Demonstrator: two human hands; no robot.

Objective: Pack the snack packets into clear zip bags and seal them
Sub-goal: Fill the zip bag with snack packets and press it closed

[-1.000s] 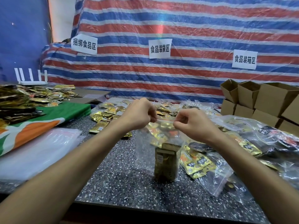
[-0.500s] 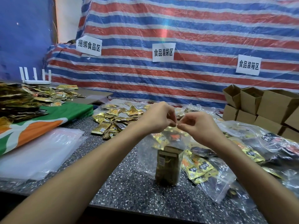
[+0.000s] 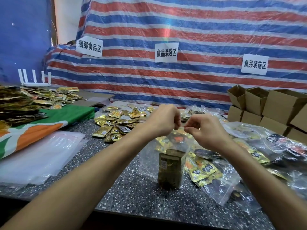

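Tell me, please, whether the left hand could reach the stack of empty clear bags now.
Probably not yet: the left hand and right hand both pinch the zip bag top. Once it lets go, nothing tall blocks the stack of empty bags.

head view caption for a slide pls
Left hand and right hand pinch the top of a clear zip bag holding snack packets.

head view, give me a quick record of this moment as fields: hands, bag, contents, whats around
left hand: pinches top edge of clear zip bag
right hand: pinches the same edge, close beside the left
bag contents: stack of snack packets, upright inside
seal: cannot tell if closed
loose packets: pile on the table, left of the hands
filled bags: lying to the right
empty bags: stacked far left
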